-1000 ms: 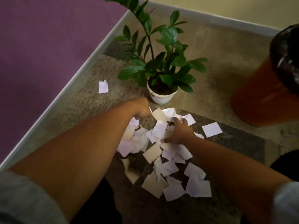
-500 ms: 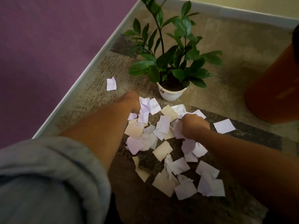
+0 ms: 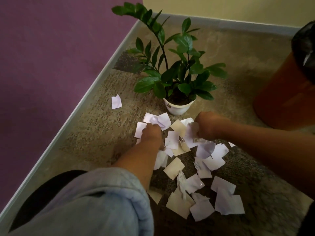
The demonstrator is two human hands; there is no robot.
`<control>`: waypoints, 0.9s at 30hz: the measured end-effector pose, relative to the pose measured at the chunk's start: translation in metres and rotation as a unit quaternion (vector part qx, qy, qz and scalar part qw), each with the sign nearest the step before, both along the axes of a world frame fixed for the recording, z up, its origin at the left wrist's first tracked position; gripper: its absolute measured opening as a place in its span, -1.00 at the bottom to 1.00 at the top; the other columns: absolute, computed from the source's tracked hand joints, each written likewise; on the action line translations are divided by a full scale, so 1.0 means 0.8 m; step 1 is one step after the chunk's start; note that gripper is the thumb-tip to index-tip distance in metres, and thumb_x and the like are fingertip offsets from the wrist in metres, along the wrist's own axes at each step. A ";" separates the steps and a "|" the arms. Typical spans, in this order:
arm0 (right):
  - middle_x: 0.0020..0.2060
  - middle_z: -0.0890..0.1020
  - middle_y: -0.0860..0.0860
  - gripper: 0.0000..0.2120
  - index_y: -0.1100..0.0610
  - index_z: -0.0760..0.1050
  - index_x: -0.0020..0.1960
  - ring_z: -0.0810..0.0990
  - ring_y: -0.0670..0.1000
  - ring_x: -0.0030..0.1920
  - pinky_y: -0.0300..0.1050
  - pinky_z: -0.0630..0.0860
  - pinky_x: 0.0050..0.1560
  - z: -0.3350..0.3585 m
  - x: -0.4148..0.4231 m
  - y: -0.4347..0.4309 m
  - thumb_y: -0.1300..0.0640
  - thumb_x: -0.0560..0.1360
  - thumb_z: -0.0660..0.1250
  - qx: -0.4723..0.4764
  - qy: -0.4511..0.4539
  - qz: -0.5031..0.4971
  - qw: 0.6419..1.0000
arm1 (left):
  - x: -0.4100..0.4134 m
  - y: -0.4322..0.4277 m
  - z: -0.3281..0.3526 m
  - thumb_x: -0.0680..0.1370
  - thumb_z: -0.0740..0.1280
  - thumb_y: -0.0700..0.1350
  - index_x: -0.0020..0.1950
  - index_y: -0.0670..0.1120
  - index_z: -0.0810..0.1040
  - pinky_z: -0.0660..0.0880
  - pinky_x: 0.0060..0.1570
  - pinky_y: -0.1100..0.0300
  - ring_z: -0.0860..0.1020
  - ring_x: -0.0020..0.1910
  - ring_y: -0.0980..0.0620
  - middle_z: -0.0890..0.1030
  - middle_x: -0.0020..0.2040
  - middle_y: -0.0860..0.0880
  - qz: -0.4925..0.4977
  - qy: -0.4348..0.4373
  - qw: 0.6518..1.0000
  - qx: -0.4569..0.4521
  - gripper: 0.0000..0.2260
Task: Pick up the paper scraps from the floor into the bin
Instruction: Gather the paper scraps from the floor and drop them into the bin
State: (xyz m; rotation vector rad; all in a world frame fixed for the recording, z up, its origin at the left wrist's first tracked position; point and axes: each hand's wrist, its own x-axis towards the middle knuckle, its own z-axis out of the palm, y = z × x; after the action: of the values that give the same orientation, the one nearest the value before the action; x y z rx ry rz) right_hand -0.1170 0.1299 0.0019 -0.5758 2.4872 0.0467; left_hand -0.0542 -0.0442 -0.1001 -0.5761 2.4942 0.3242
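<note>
Dozens of paper scraps (image 3: 175, 166) litter the floor (image 3: 102, 133) mid-frame. The right hand (image 3: 207, 127) clutches a bunch, and the left hand (image 3: 151, 132) seems curled around others. The orange bin (image 3: 281, 92) stands at the right edge.

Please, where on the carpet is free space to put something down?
Bare carpet lies between the potted plant and the orange bin, and between the skirting board and the left hand. Paper scraps crowd the floor around the right hand and nearer.

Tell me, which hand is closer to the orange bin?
Right. The right hand grips scraps on the pile's side facing the orange bin; the left hand grips scraps on the opposite side, farther off.
</note>
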 end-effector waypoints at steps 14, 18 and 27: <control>-0.13 0.56 0.06 -0.73 0.18 0.57 0.10 0.54 0.05 -0.15 -0.13 0.48 -0.18 0.014 -0.001 -0.006 0.14 0.42 0.45 -0.030 0.018 0.016 0.999 | -0.007 -0.010 0.010 0.57 0.34 -0.15 0.29 -0.21 0.49 0.46 0.28 0.03 0.51 0.24 -0.15 0.54 0.26 -0.18 -0.033 -0.021 0.999 0.017 -0.69; -0.18 0.57 0.07 -0.78 0.19 0.60 0.04 0.54 0.04 -0.18 -0.14 0.44 -0.21 0.022 -0.001 -0.006 0.15 0.42 0.45 -0.031 0.006 0.025 0.999 | -0.011 -0.017 0.042 0.54 0.35 -0.19 0.20 -0.24 0.56 0.52 0.14 0.10 0.55 0.13 -0.16 0.58 0.15 -0.21 -0.072 -0.013 0.997 0.033 -0.74; -0.11 0.67 0.13 -0.78 0.21 0.62 0.04 0.65 0.11 -0.14 -0.08 0.55 -0.16 0.108 -0.029 0.038 0.14 0.44 0.43 -0.083 0.030 -0.029 0.996 | -0.029 0.009 0.156 0.40 0.49 -0.25 -0.20 -0.12 0.62 0.43 -0.39 0.24 0.54 -0.29 0.01 0.58 -0.26 -0.07 -0.103 0.072 0.975 0.182 -0.92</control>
State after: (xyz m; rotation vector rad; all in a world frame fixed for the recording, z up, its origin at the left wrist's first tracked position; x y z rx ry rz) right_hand -0.1401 0.1605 0.0882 -0.5780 2.5809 -0.1693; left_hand -0.0773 -0.0372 0.0249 -0.1465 2.5151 0.7442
